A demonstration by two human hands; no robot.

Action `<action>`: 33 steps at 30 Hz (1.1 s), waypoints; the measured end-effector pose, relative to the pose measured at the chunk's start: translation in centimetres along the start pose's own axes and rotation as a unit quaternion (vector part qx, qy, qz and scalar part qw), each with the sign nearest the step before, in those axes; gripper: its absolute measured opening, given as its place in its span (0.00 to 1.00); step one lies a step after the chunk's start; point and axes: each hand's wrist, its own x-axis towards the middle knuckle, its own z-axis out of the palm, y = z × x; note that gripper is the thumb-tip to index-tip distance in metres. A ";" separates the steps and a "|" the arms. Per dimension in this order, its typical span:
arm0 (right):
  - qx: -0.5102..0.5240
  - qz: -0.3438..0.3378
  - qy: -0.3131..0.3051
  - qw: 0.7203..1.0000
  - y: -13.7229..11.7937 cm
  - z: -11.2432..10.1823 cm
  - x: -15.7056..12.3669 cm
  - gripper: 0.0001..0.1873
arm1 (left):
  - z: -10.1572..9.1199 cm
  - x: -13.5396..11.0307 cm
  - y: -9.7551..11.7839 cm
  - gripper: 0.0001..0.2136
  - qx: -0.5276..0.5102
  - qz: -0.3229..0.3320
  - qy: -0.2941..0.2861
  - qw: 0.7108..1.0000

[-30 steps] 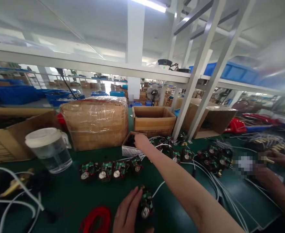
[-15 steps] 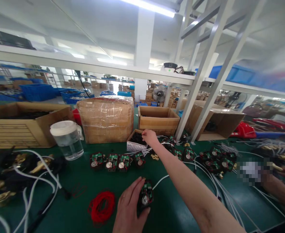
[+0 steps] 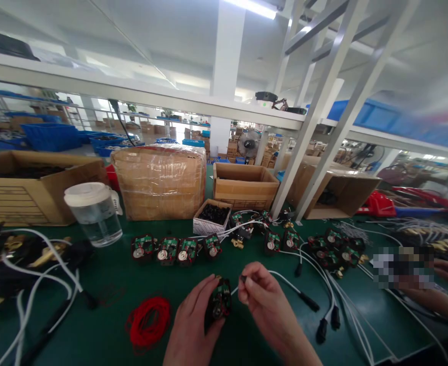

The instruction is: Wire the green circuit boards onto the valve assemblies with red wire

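Observation:
My left hand (image 3: 191, 320) is wrapped round a small black module with a green circuit board (image 3: 218, 300), held just above the green table. My right hand (image 3: 264, 297) is right beside it, fingers pinched on a tiny dark part (image 3: 242, 278) close to the module's top. Behind them a row of similar modules (image 3: 170, 249) lies on the table. A small white box of black parts (image 3: 211, 217) stands further back.
A coil of red wire (image 3: 147, 321) lies left of my hands. White cables with black plugs (image 3: 315, 305) run to the right. A water jug (image 3: 94, 212), cardboard boxes (image 3: 158, 180) and a slanted metal post (image 3: 303, 147) stand behind. Another person's hands (image 3: 443, 277) work at the right.
My right hand has drawn back from the small white box to the module in my left hand, now pinching a small part. The left hand kept its hold.

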 end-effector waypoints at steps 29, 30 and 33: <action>0.111 0.115 0.100 0.982 2.8 -1.0 -2.2 0.17 | 0.4 -0.2 -1.0 0.32 0.033 0.060 0.028 0.997; 0.061 0.102 0.097 0.988 2.7 -1.1 -2.1 0.17 | 0.4 -0.2 -0.8 0.33 0.032 0.059 0.029 0.997; -0.111 0.058 0.066 0.990 2.1 -1.5 -1.7 0.17 | 0.1 -0.1 -0.4 0.33 0.031 0.058 0.029 0.997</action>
